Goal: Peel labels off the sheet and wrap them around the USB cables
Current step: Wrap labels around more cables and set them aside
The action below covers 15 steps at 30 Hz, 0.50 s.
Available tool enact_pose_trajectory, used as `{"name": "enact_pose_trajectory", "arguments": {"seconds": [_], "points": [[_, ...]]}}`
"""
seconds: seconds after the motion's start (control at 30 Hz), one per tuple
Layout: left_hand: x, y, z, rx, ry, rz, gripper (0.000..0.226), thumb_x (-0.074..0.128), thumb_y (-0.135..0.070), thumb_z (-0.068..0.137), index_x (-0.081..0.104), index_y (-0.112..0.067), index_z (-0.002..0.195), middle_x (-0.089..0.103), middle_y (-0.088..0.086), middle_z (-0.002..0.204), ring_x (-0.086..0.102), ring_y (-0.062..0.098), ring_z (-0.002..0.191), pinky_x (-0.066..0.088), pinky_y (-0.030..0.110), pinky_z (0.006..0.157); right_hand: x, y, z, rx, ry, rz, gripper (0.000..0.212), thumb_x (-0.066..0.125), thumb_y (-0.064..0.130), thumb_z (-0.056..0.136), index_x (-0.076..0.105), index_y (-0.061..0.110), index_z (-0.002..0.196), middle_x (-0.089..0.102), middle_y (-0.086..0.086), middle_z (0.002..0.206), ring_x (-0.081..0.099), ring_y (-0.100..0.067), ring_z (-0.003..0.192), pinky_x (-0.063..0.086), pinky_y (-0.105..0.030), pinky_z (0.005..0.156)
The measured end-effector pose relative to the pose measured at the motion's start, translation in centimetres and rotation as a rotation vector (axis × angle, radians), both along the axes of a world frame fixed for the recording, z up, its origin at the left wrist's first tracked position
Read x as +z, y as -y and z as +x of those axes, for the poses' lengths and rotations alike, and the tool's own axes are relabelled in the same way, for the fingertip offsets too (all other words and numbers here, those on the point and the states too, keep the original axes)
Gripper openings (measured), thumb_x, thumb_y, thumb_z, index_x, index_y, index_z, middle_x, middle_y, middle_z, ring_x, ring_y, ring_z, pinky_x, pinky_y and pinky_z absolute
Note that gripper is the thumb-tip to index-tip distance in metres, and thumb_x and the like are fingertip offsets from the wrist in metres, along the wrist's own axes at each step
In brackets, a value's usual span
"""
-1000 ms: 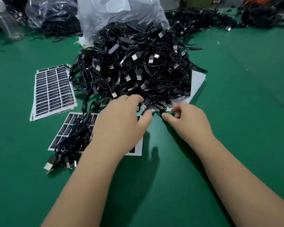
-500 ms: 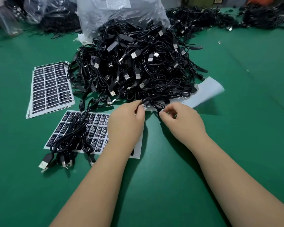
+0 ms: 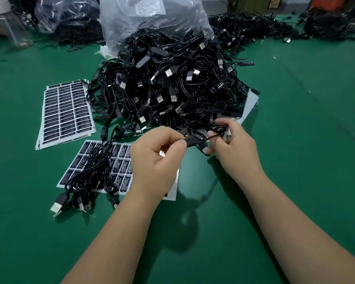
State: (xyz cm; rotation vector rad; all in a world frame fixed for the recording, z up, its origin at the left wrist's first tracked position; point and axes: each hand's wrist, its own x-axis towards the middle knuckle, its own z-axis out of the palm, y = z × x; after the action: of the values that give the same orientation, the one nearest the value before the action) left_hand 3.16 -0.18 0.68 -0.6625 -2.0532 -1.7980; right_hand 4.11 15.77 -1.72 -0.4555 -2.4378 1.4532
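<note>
- The light is even and fairly bright, falling from overhead onto the green tabletop (image 3: 295, 140).
- My left hand (image 3: 158, 160) and right hand (image 3: 232, 148) cast soft dark shadows just below them, toward the lower centre of the frame.
- The clear plastic bag (image 3: 152, 19) at upper centre shows pale glare.
- The top edge is blurred, and the wide lens bends the frame's edges.

Your left hand (image 3: 160, 158) pinches one black USB cable (image 3: 195, 142) at its thick inline block, while your right hand (image 3: 234, 148) grips the same cable's coiled part, just in front of the big cable pile (image 3: 172, 87). Under your left wrist lies the label sheet (image 3: 121, 160) on the green table (image 3: 295, 140), a small cable bundle (image 3: 90, 173) draped over it. A stack of label sheets (image 3: 66, 111) lies left of the pile.
</note>
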Motion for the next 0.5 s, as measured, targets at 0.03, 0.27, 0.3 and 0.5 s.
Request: {"name": "enact_pose_trajectory", "arguments": {"seconds": [0.03, 0.27, 0.3, 0.5], "points": [[0.1, 0.0, -0.1, 0.004, 0.061, 0.044, 0.020, 0.054, -0.015, 0.076, 0.055, -0.011, 0.057, 0.045, -0.003, 0.049, 0.041, 0.007, 0.051, 0.034, 0.019, 0.051, 0.2, 0.0, 0.2, 0.009, -0.008, 0.029, 0.013, 0.059, 0.029, 0.089, 0.057, 0.039, 0.097, 0.065, 0.016, 0.058, 0.054, 0.003, 0.051, 0.038, -0.019, 0.054], [0.7, 1.0, -1.8, 0.058, 0.615, 0.506, 0.024, 0.059, -0.021, 0.094, 0.069, -0.024, 0.073, 0.064, -0.009, 0.066, 0.057, 0.003, 0.060, 0.049, 0.019, 0.056, 2.2, 0.2, 2.3, 0.386, 0.112, 0.360, 0.040, 0.052, 0.065, 0.074, 0.066, 0.028, 0.069, 0.052, 0.015, 0.049, 0.042, -0.004, 0.043, 0.032, -0.026, 0.047], [0.6, 1.1, -2.0, 0.044, 0.637, 0.492, 0.021, 0.057, -0.022, 0.095, 0.068, -0.021, 0.078, 0.067, -0.008, 0.069, 0.060, 0.003, 0.061, 0.050, 0.019, 0.056, 2.3, 0.3, 2.4, 0.449, 0.129, 0.341, 0.043, 0.054, 0.067, 0.071, 0.061, 0.026, 0.062, 0.047, 0.011, 0.046, 0.038, -0.006, 0.042, 0.029, -0.028, 0.048], [0.4, 0.4, -1.9, -0.063, 0.723, 0.309, 0.021, 0.050, -0.024, 0.099, 0.068, -0.020, 0.089, 0.070, -0.005, 0.070, 0.053, 0.003, 0.052, 0.047, 0.017, 0.048, 2.9, -0.1, 2.8, 0.743, 0.237, -0.110, 0.043, 0.064, 0.062, 0.077, 0.076, 0.021, 0.072, 0.032, 0.005, 0.041, 0.029, -0.009, 0.037, 0.026, -0.015, 0.041]]}}
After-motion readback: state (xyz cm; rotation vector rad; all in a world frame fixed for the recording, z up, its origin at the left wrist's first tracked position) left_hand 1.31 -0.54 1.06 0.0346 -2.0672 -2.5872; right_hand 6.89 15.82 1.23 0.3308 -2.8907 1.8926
